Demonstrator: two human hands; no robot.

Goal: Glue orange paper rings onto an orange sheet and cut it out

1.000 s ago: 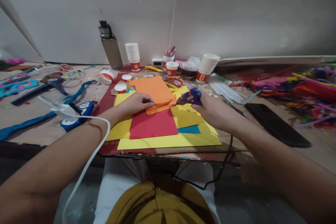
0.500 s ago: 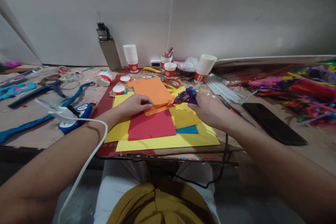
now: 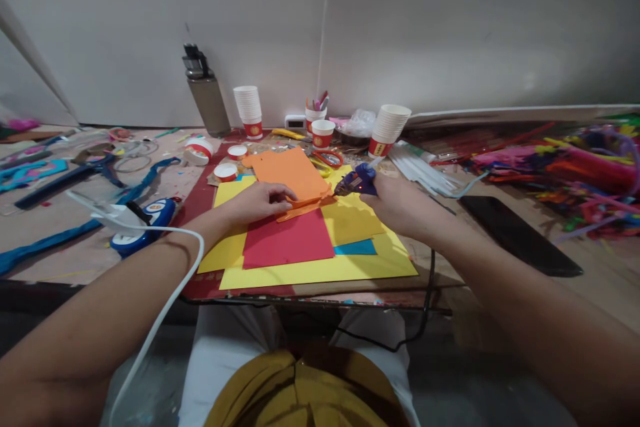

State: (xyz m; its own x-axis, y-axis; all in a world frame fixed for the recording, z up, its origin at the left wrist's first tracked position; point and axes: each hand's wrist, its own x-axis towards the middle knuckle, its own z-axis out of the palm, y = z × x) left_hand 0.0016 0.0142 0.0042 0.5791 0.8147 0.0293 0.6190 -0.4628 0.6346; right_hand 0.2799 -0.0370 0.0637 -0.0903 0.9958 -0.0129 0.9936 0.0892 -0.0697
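My right hand (image 3: 400,203) is wrapped round a blue glue gun (image 3: 359,180) with a pale glue stick at its back. The gun's nozzle points left and meets the right end of a folded edge on an orange paper sheet (image 3: 290,172). At that edge's left end, my left hand (image 3: 260,203) is closed, thumb and fingers pinching the paper. Beneath lie a red sheet (image 3: 289,240), a darker yellow piece (image 3: 353,221), a blue sheet (image 3: 356,247) and large yellow sheets (image 3: 320,278).
Paper cup stacks (image 3: 249,107) (image 3: 389,128), a bottle (image 3: 207,100) and orange-handled scissors (image 3: 330,157) stand or lie behind. A blue power strip (image 3: 143,227) with a white cable is left. On the right are a black phone (image 3: 520,233), white glue sticks (image 3: 425,170) and pipe cleaners (image 3: 575,170).
The glue gun's nozzle has shifted slightly, keeping to the right end of the orange fold. My left hand has edged slightly right along it.
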